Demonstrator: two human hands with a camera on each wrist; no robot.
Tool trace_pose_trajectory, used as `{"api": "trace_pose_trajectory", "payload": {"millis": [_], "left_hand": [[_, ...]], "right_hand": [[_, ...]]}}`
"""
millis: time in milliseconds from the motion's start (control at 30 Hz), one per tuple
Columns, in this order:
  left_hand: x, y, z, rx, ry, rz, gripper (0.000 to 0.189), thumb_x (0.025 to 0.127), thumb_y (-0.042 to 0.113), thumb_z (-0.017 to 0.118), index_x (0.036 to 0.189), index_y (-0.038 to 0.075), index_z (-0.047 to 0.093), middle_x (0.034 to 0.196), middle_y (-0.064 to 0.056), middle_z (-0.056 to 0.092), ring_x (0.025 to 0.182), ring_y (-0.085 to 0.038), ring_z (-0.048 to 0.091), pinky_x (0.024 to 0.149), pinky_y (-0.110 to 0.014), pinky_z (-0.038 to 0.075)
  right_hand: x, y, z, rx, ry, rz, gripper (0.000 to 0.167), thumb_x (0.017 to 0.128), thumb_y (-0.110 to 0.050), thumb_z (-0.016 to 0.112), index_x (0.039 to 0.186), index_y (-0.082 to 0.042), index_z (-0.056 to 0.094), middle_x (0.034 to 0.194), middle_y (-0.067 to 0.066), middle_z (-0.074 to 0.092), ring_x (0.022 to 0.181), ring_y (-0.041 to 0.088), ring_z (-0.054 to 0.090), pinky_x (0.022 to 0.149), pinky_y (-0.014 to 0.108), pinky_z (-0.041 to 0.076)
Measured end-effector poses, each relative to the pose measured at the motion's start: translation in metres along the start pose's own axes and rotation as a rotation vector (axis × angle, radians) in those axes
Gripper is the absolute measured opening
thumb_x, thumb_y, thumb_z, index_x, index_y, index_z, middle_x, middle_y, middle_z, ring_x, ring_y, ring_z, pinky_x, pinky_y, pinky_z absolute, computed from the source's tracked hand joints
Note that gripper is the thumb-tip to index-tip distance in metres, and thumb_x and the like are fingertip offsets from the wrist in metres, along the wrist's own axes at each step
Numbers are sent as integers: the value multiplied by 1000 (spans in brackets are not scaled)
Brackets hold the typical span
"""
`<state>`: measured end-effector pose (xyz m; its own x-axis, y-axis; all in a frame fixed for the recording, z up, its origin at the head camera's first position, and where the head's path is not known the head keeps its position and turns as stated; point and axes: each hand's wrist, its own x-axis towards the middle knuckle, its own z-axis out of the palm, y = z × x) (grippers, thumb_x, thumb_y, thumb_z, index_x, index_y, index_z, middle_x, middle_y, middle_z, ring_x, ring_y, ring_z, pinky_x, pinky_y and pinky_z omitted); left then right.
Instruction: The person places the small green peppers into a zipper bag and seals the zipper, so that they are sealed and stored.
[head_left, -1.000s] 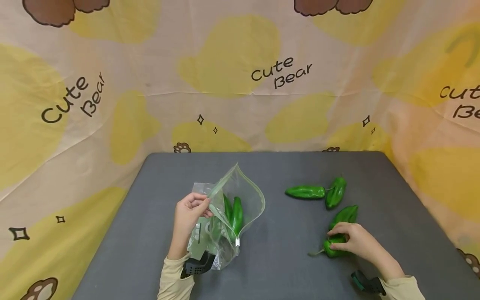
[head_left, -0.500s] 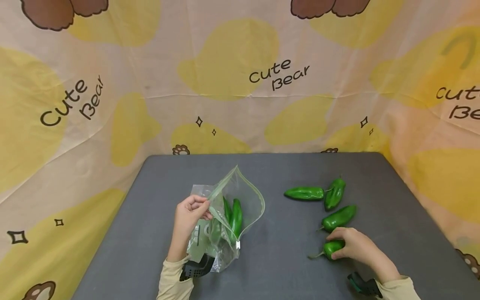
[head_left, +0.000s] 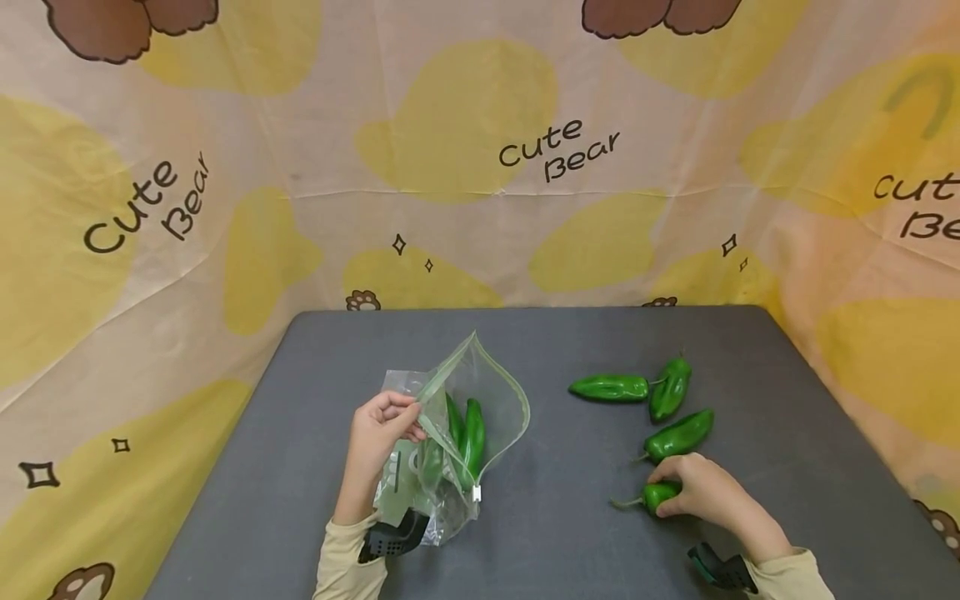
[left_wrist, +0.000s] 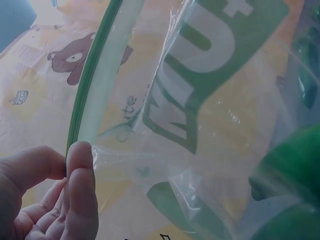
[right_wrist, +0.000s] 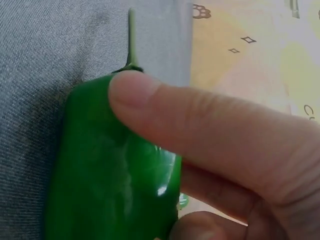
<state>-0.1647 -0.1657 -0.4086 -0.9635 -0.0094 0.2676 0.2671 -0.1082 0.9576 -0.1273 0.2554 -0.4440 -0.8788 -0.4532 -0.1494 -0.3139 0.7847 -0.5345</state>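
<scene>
My left hand (head_left: 382, 425) pinches the green-edged rim of a clear zip bag (head_left: 504, 421), whose mouth gapes toward the right. Inside the bag lie green peppers (head_left: 474, 437). In the left wrist view, thumb and fingers (left_wrist: 80, 190) grip the bag's green zip strip (left_wrist: 90, 75). At the front right, my right hand (head_left: 701, 492) holds a green pepper (head_left: 657, 498) near its stem end, the stem pointing left. The right wrist view has the thumb (right_wrist: 135, 92) lying across this pepper (right_wrist: 110, 165); its far end is out of that frame.
Just behind the right hand lies another green pepper (head_left: 678, 437). Farther back, a pepper lying sideways (head_left: 609, 387) touches or nearly touches a more upright-lying one (head_left: 670, 390). A white slider (head_left: 477, 493) sits on the bag's near corner. The grey table (head_left: 555, 333) ends at a printed cloth backdrop.
My right hand has drawn the pepper slightly left, away from the one behind it, which now shows fully. The left hand and bag have stayed nearly still.
</scene>
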Motion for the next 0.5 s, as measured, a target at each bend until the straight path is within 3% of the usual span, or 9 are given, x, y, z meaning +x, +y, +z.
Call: {"api": "trace_pose_trajectory", "payload": {"millis": [33,200,367,500], "left_hand": [[-2,9,4,22,24,-44,11,81,-12,57,86,-20,52,62,-8,61,47,-16,58,47,-28,52],[-2,10,4,18,17,-54,12,81,-11,57,86,-20,51,61,-6,60,48,-15,58,47,-27,52],[-2,10,4,10,11,-54,12,81,-12,57,86,-21,50,61,-5,60,47,-15,58,46,-26,51],[-2,11,4,13,1,-47,12,81,-11,57,86,-21,50,61,-4,61,47,-14,58,46,-26,51]], "right_hand": [[0,0,1,-12,11,-21,32,60,-25,81,86,-11,69,85,-2,63,74,15,58,58,27,48],[3,-2,3,-39,90,-101,29,61,-24,81,85,-13,69,83,-5,62,72,13,57,57,28,48],[4,-7,5,61,188,-193,29,63,-20,81,89,-14,69,79,-10,61,50,1,44,44,20,41],[4,-11,5,139,252,-228,31,65,-19,80,92,-12,68,79,-9,61,46,-1,42,39,19,40]]}}
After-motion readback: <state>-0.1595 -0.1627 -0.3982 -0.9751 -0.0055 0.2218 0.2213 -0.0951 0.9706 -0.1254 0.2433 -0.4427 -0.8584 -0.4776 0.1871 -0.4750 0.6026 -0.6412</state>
